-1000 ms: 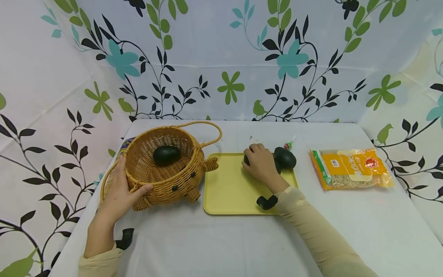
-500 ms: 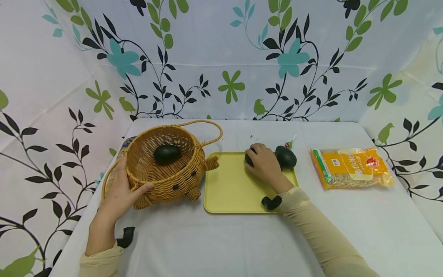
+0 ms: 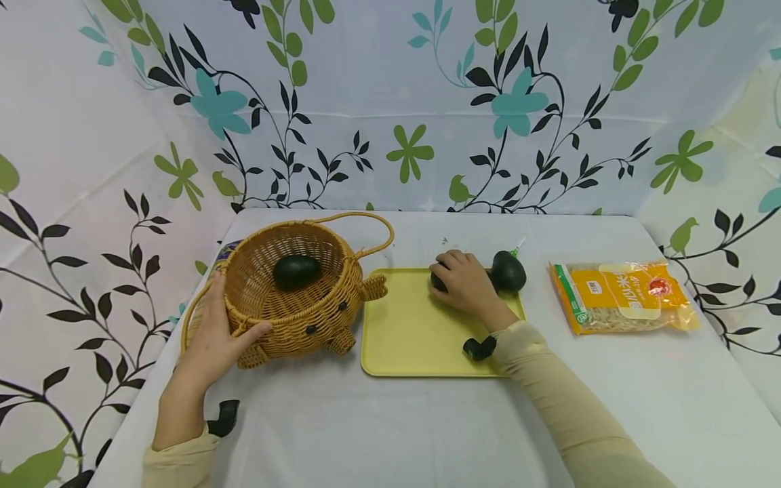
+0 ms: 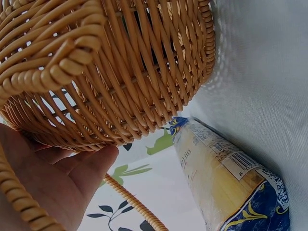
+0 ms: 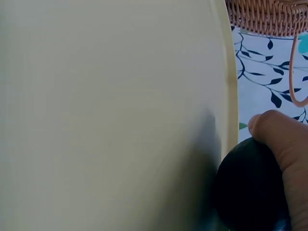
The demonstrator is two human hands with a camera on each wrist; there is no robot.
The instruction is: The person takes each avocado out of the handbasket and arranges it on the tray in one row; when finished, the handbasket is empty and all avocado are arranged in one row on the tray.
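Observation:
A wicker animal-shaped basket (image 3: 293,318) stands at the left, a dark green avocado (image 3: 297,272) lying inside it. My left hand (image 3: 210,339) rests on its outer left side, thumb toward the front and fingers extended along the wall; the left wrist view shows this hand (image 4: 62,178) against the weave. Over the yellow tray (image 3: 415,346), my right hand (image 3: 466,285) grips another avocado (image 3: 438,279), mostly covered by the fingers. In the right wrist view the thumb lies along this avocado (image 5: 250,187). One more avocado (image 3: 508,271) sits just right of the hand, at the tray's back right corner.
An orange bag of grain (image 3: 622,298) lies right of the tray. Behind the tray, a lollipop (image 3: 517,248) is partly hidden by an avocado. A clear package (image 4: 226,178) with a blue patterned end lies behind the basket's left side. Patterned cloth hangs behind the table.
The avocado at the tray's corner has shifted slightly back and right and now covers most of the lollipop. My right hand stays on its avocado; my left hand stays at the basket.

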